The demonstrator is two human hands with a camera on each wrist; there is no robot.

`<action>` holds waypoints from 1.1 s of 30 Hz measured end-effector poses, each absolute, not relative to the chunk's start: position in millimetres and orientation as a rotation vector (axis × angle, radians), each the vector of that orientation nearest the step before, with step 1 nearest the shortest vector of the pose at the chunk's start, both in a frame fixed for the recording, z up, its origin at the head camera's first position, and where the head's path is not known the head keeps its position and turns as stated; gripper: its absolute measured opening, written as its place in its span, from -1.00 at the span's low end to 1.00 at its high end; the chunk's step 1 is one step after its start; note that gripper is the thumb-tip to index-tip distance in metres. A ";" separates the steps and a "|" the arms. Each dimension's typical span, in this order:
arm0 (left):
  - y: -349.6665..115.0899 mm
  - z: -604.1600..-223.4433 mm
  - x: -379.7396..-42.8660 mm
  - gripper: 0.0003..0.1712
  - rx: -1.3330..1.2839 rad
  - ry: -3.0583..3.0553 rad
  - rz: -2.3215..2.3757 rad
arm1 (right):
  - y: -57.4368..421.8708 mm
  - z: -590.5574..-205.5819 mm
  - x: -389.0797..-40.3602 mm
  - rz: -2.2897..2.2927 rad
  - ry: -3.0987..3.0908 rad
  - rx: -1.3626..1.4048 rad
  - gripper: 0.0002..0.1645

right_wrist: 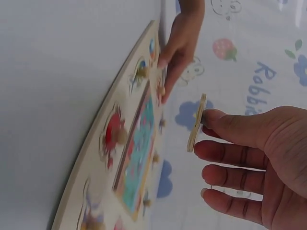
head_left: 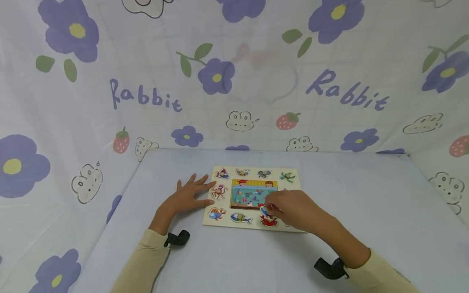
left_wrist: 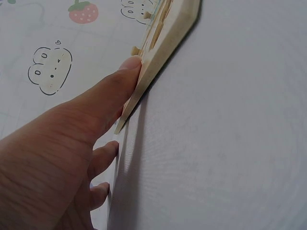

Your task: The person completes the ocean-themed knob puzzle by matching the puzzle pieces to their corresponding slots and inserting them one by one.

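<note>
A wooden knob puzzle board (head_left: 222, 204) with sea animal pieces lies flat on the table. My left hand (head_left: 187, 197) is spread at its left side, thumb on the board's edge, fingers beside it. My right hand (head_left: 294, 208) is over the board's lower right part and pinches a thin wooden puzzle piece (right_wrist: 196, 123) between thumb and index finger. In the right wrist view this piece is edge-on, raised off the board, with its printed face hidden. A red crab piece (right_wrist: 114, 134) sits in the board near the right hand.
A fish tank picture (head_left: 253, 195) fills the board's middle, with a fish piece (head_left: 240, 218) and an octopus piece (head_left: 218, 191) around it. The white table (head_left: 205, 260) reaches back to a hanging curtain (head_left: 205, 24) with flowers and rabbits.
</note>
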State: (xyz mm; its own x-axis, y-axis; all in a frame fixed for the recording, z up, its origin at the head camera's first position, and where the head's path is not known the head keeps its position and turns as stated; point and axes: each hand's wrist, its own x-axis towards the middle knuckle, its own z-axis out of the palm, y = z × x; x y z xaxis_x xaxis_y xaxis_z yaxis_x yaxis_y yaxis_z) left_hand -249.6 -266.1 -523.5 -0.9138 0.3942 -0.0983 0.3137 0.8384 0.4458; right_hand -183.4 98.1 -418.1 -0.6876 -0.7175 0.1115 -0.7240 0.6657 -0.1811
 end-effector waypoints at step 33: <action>-269.0 -525.9 -252.0 -0.12 0.574 2.841 0.619 | -29.4 -464.9 -211.4 0.169 -2.738 1.442 -0.93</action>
